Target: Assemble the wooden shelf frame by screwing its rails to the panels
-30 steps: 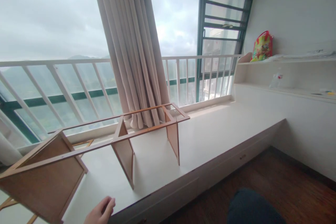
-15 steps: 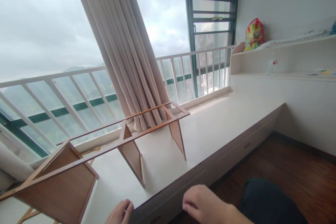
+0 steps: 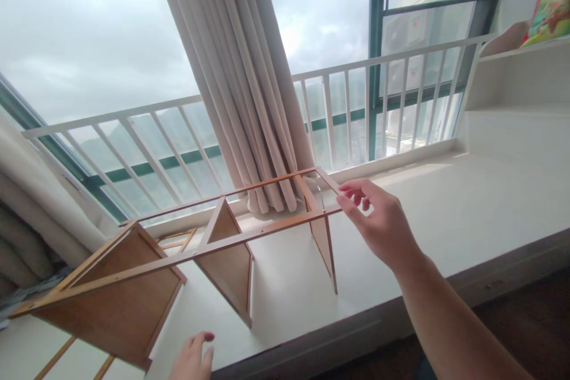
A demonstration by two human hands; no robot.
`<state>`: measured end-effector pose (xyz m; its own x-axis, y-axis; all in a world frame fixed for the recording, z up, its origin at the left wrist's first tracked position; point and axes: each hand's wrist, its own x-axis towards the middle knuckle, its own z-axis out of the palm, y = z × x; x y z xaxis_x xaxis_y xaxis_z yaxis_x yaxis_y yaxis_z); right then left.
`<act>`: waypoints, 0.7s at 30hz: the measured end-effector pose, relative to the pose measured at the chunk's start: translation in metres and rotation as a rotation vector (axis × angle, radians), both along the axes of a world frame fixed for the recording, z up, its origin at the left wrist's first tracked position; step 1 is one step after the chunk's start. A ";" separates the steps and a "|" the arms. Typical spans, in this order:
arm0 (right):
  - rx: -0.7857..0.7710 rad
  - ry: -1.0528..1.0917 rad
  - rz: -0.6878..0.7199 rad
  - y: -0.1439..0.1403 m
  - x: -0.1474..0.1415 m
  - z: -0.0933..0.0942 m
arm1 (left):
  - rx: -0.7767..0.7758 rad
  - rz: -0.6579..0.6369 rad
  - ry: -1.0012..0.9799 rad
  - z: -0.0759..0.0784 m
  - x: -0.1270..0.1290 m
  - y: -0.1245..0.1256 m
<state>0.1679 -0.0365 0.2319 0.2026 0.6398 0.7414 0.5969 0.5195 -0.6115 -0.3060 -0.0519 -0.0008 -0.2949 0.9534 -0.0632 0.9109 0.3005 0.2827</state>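
A brown wooden shelf frame (image 3: 262, 230) lies on the white platform, its long rails joined by several upright panels. At its right end, my right hand (image 3: 374, 214) has the thumb and fingers closed around the corner of the end rail. A thin silver metal rod (image 3: 321, 197), perhaps a hex key, stands up from the near rail just left of those fingers. Low in the view, my left hand (image 3: 192, 359) hovers in front of the frame with its fingers apart, holding nothing. Part of the frame's right corner is hidden by my right thumb.
The white platform (image 3: 294, 303) runs along a window with a white railing (image 3: 333, 71). A beige curtain (image 3: 240, 71) hangs down behind the frame. Wooden strips (image 3: 178, 238) lie behind it. On the right, a colourful bag (image 3: 550, 9) sits on a white shelf (image 3: 512, 86).
My right hand has gone from beside the platform's front edge up to the frame's right end. My left hand's fingers have spread somewhat. The view has turned right.
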 end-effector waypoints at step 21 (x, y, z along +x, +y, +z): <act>0.019 -0.002 -0.017 0.040 -0.017 -0.005 | 0.135 0.516 0.170 -0.052 0.063 0.090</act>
<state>0.1513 0.0039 0.2274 0.2122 0.6221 0.7536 0.6071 0.5204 -0.6005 -0.2429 0.0379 -0.0526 -0.7211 0.6788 0.1387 0.6912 0.6909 0.2119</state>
